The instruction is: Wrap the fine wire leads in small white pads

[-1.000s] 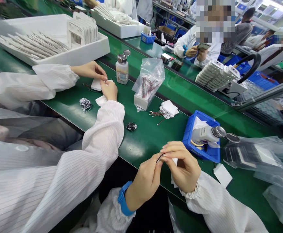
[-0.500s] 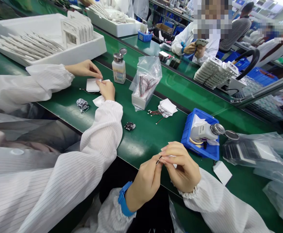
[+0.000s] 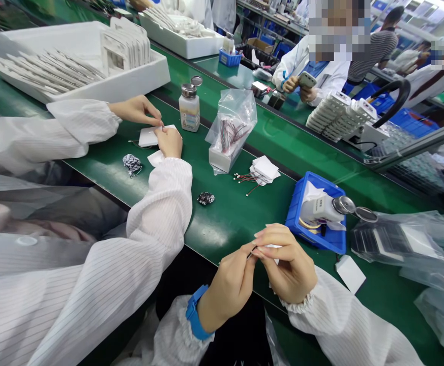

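My left hand (image 3: 227, 287) pinches the end of a thin dark wire (image 3: 250, 252) just above the near edge of the green table (image 3: 229, 218). My right hand (image 3: 288, 264) meets it from the right, fingers curled around a small white square piece (image 3: 273, 247) that the wire runs to. Both hands are closed and touch each other at the fingertips. A blue wristband (image 3: 193, 312) sits on my left wrist.
A blue bin (image 3: 298, 216) with a white dispenser bottle stands beyond my right hand. White squares (image 3: 264, 169) and loose wires lie mid-table beside a plastic bag (image 3: 231, 127) on a box. A co-worker's hands (image 3: 170, 140) work at the left near a solvent bottle (image 3: 190, 108). White trays (image 3: 92, 89) stand behind.
My hands stay pinched together on the wire and white piece with only slight finger shifts. The co-worker at left keeps handling a white square.
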{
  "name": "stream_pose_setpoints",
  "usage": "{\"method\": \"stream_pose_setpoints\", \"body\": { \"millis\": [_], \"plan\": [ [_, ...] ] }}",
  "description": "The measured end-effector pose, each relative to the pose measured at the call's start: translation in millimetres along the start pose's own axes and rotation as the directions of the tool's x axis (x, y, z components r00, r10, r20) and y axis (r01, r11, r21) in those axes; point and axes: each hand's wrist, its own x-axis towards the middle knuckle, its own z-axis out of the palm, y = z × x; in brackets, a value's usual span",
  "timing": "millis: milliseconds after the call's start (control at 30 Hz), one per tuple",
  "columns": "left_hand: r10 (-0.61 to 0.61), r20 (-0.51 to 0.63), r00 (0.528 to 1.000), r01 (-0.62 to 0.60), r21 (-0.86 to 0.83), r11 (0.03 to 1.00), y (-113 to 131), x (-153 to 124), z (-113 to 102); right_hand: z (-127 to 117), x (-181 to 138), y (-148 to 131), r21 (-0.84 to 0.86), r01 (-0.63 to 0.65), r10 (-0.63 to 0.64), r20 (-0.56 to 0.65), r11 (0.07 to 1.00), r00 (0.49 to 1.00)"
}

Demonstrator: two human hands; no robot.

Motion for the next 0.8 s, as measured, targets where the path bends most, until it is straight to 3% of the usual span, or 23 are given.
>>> {"method": "stream_pose_setpoints", "body": {
  "millis": [233,433,600,800],
  "plan": [
    [0.089,-0.042,0.995,-0.086,0.073,0.994,-4,2,1,1,-2,1,0.043,-0.011,0.01,0.007,0.999,1.0],
    [0.148,-0.08,0.986,-0.137,0.125,0.983,-9,6,3,3,-8,0,0.064,-0.17,0.168,0.047,0.983,0.985],
    [0.085,-0.043,0.995,-0.085,0.012,0.996,-8,6,4,4,-11,3,0.068,-0.25,0.243,0.098,0.966,0.965],
    [-0.05,-0.042,0.998,0.048,-0.04,0.998,-6,3,2,3,-12,5,0.136,-0.239,0.229,0.086,0.962,0.97]
  ]
}}
